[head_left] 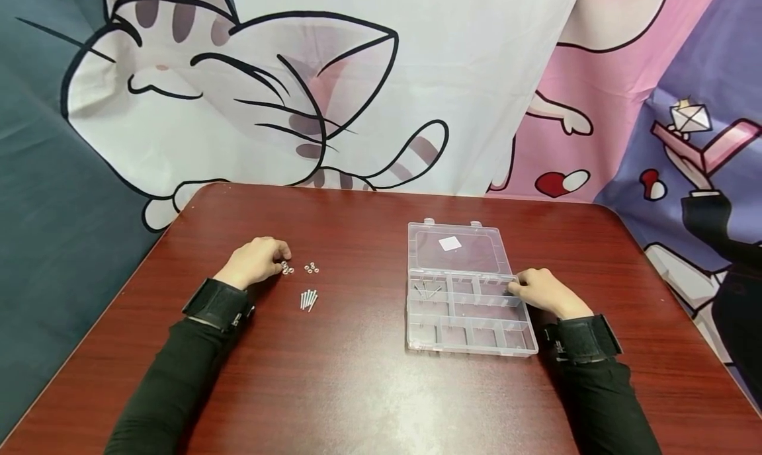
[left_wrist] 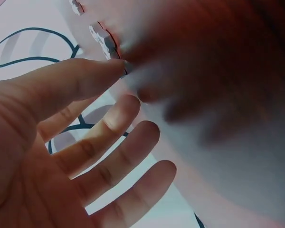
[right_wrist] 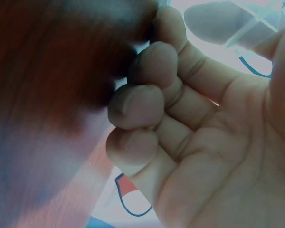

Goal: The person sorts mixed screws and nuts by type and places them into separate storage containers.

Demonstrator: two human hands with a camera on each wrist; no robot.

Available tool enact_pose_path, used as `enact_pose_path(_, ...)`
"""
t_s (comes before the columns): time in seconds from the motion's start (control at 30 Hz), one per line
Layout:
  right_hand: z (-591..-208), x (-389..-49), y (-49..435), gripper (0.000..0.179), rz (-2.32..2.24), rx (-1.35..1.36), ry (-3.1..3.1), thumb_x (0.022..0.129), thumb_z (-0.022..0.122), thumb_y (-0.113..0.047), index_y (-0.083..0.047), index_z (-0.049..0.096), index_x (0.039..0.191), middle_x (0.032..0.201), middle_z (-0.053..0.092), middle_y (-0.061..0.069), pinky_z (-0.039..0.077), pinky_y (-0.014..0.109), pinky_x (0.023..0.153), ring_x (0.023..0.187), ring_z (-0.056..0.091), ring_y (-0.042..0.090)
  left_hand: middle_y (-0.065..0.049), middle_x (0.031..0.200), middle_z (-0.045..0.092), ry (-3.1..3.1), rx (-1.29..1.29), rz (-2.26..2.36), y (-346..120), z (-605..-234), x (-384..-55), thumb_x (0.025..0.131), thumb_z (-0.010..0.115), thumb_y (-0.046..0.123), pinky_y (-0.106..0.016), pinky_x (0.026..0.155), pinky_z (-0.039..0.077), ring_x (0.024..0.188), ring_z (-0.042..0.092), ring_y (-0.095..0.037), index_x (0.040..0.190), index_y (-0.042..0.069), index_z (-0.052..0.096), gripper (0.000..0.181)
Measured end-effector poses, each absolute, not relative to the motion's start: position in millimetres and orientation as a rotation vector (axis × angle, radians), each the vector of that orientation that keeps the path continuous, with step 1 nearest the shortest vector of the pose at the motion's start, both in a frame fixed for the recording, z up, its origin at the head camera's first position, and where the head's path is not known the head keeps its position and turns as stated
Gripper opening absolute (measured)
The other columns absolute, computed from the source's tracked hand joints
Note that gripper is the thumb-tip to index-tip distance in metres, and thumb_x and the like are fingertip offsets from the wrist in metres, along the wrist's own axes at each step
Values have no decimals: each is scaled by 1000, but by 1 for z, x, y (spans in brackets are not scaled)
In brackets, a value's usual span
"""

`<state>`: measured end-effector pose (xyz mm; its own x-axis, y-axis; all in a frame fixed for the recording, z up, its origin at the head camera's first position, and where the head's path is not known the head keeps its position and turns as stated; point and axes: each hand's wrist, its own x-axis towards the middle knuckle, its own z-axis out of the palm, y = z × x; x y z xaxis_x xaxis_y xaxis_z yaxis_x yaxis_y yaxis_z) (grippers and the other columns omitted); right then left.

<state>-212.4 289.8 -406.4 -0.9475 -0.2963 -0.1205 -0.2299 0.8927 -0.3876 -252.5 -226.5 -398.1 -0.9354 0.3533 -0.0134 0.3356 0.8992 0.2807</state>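
I see the left hand [head_left: 254,262], fingers relaxed, right beside a few nuts [head_left: 285,270] on the table [head_left: 357,389], near some screws [head_left: 308,300]. The right hand [head_left: 550,291] curls its fingers at the right edge of the open box [head_left: 470,350]; I can't tell if they grip it.

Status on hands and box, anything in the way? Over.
Left hand at nuts. Right hand grips box by right edge. Box open, no obstruction seen.
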Motion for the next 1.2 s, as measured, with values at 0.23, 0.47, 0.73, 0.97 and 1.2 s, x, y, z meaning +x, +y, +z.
enact_pose_path(0.23,-407,-213,290,21,-555,-395,2882,83,51,-16,-10,58,64,60,44,-3,31,30,55,58,40,14,-3,71,52,2989,578,423,-226,-400,-259,74,66,1,-43,62,42,71,51,-23,82,9,64,11)
enact_pose_path(0.47,-408,-213,290,22,-561,-389,2877,84,52,-17,-10,56,63,59,42,-4,30,29,54,57,39,14,-1,66,49,2977,601,424,-228,-399,-261,74,66,1,-41,61,41,67,50,-22,79,8,62,9)
enact_pose_path(0.73,-408,-213,290,25,-565,-376,2879,84,52,-16,-12,51,59,58,38,-4,29,29,53,56,37,13,-5,74,56,2991,613,410,-229,-401,-263,75,67,3,-42,64,42,68,51,-23,76,6,61,7)
enact_pose_path(0.97,-406,-213,289,20,-560,-369,2875,83,51,-15,-9,60,66,60,42,-3,30,29,53,57,39,14,-4,70,57,2986,629,412,-233,-402,-265,76,66,5,-39,61,42,63,50,-19,66,7,61,11)
enact_pose_path(1.2,-407,-214,289,20,-556,-375,2880,82,51,-15,-10,57,64,60,43,-3,31,29,54,58,40,14,-4,70,58,2982,607,402,-233,-401,-263,74,64,7,-40,60,43,62,51,-19,65,8,61,10)
